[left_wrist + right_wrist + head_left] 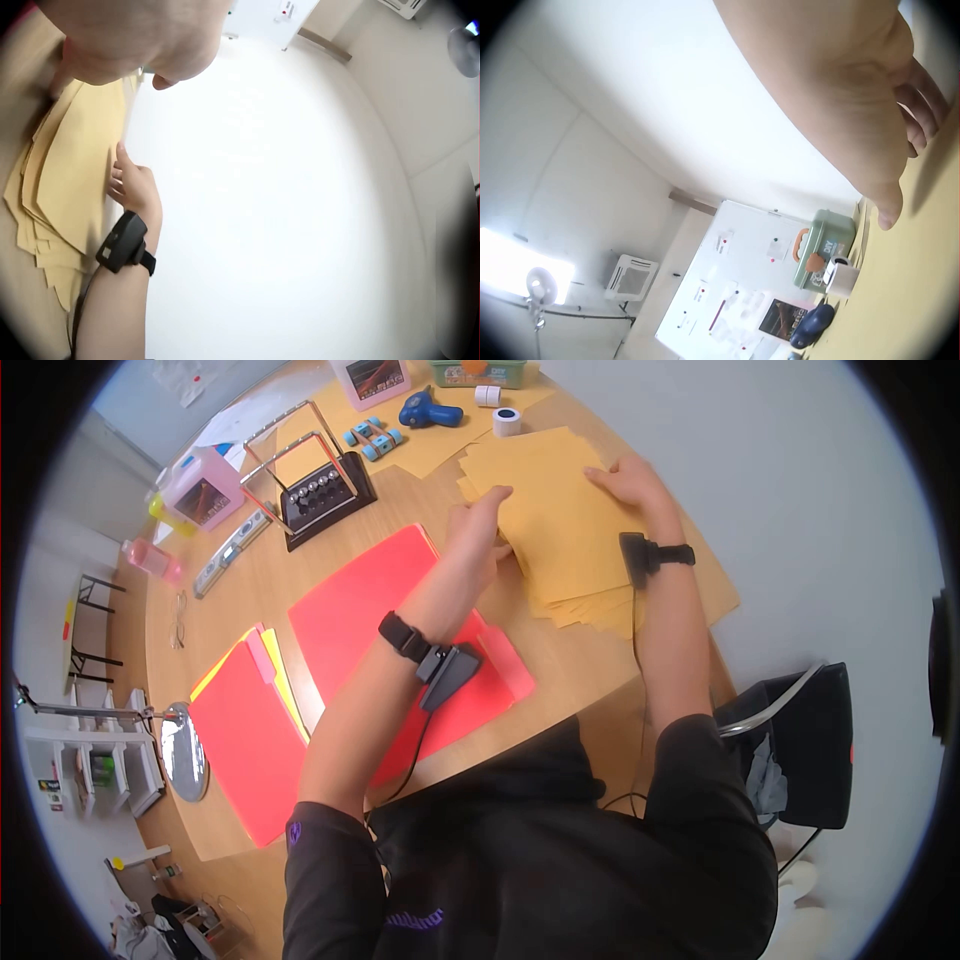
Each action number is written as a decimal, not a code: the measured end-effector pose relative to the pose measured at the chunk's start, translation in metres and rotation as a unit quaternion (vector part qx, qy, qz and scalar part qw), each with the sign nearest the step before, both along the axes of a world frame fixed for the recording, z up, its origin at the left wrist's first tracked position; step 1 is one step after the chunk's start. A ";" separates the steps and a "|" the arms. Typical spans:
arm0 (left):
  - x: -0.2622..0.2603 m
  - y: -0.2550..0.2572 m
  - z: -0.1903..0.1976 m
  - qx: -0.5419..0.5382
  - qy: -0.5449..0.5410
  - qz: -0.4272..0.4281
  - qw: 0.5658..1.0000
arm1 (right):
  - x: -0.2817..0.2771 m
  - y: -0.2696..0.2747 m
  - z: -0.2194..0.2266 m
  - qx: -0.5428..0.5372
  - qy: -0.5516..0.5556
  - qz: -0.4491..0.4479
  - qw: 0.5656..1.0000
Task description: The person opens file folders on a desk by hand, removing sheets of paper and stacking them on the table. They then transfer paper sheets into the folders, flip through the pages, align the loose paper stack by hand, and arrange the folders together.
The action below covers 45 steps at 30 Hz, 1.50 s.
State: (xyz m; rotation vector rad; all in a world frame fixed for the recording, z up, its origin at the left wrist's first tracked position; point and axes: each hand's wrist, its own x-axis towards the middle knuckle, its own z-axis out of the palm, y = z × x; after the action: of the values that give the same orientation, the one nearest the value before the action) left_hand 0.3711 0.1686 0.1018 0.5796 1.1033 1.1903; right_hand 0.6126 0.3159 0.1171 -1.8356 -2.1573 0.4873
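Watching remotely, I saw both hands flat on the envelope stack (560,530), fingers straight, gripping nothing: left hand (480,525) at its near-left edge, right hand (630,480) on the far-right side.

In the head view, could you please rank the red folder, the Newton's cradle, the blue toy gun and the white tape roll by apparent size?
Largest to smallest:
red folder
Newton's cradle
blue toy gun
white tape roll
The fisheye lens shrinks things towards the edge, so true sizes may differ.

Office: desk (560,660), folders (250,730), whiteboard (727,285).
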 end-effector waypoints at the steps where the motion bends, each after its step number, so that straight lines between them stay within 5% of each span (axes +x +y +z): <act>1: -0.002 0.006 -0.003 -0.014 -0.002 0.034 0.999 | -0.005 0.003 -0.002 -0.032 0.003 -0.003 0.999; 3: -0.002 0.010 -0.001 -0.029 -0.009 0.069 0.997 | -0.006 0.007 -0.007 -0.064 0.002 -0.006 0.998; 5: -0.003 0.008 -0.004 -0.026 0.001 0.069 0.997 | -0.002 0.003 -0.015 -0.068 0.133 0.057 0.987; 12: 0.001 0.002 0.004 -0.016 -0.010 0.080 0.997 | -0.008 -0.003 -0.003 -0.096 0.099 0.055 0.989; 23: -0.002 0.002 -0.012 0.011 -0.042 0.068 0.997 | -0.013 -0.006 -0.002 -0.106 0.257 0.036 0.960; 30: 0.001 0.012 -0.028 0.031 -0.008 0.096 0.995 | -0.013 -0.003 -0.006 -0.178 0.256 -0.003 0.950; 39: -0.001 0.001 -0.028 -0.002 0.065 0.088 0.994 | -0.027 -0.018 0.005 -0.077 0.143 0.111 0.981; 45: -0.002 0.001 -0.040 0.025 0.077 0.089 0.993 | -0.026 -0.013 0.007 -0.077 0.186 0.035 0.979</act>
State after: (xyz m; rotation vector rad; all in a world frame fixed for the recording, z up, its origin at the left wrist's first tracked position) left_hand 0.3692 0.1698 0.0622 0.6301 1.2785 1.3485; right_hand 0.5871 0.3030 0.1243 -1.5885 -1.9778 0.9555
